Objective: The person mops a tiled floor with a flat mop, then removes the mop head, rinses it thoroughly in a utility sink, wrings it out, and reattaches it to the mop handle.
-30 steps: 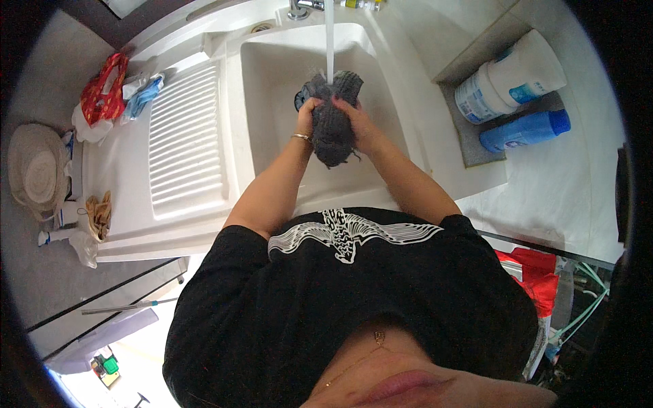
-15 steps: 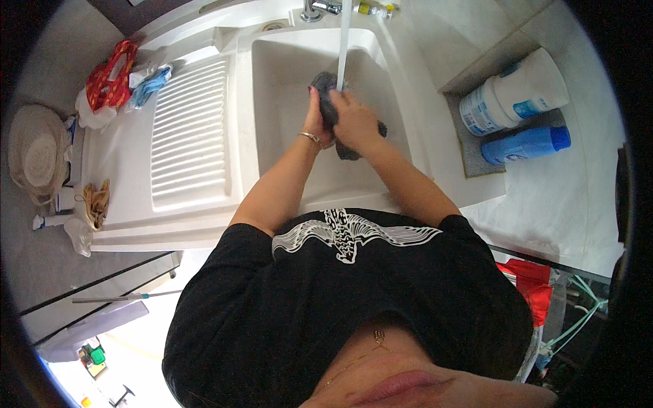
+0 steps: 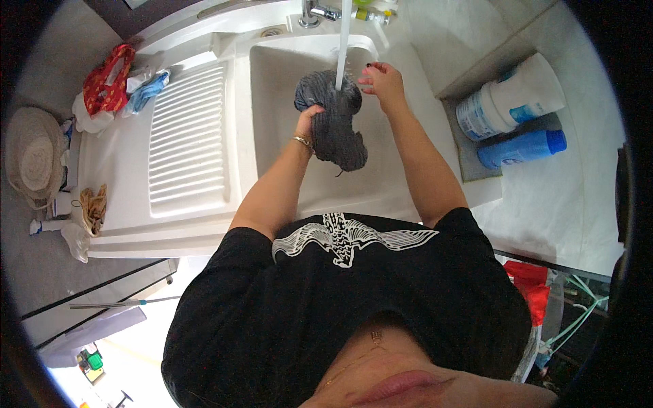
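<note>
**A:** What do you have in your hands, seen from the head camera?

**B:** My left hand [image 3: 309, 121] is closed around a dark grey cloth [image 3: 332, 122], gripping it at its left side. There is a thin gold bracelet [image 3: 302, 141] on that wrist. The cloth is bunched at the top and hangs down in a wet lump below my grip.

**A:** And the other one?

**B:** My right hand [image 3: 382, 76] is just beside the cloth, at its upper right. The fingers are loosely spread and it holds nothing; whether the fingertips touch the fabric I cannot tell.

**A:** Where is the cloth, exactly?

**B:** Over the white sink basin [image 3: 279, 102], held up in the air. A stream of water [image 3: 342, 44] runs from the tap [image 3: 314, 11] straight onto the top of it.

**A:** What lies around the sink?

**B:** To my left, a ribbed white draining board [image 3: 187, 139], part of the same white worktop [image 3: 115, 163]. At its far corner sit a red bag [image 3: 105, 78] and a blue rag [image 3: 146, 92]. A straw hat [image 3: 30, 158] lies further left. To my right, well apart from the basin, a white tub with a blue label [image 3: 507, 98] lies next to a blue bottle [image 3: 520, 148].
</note>
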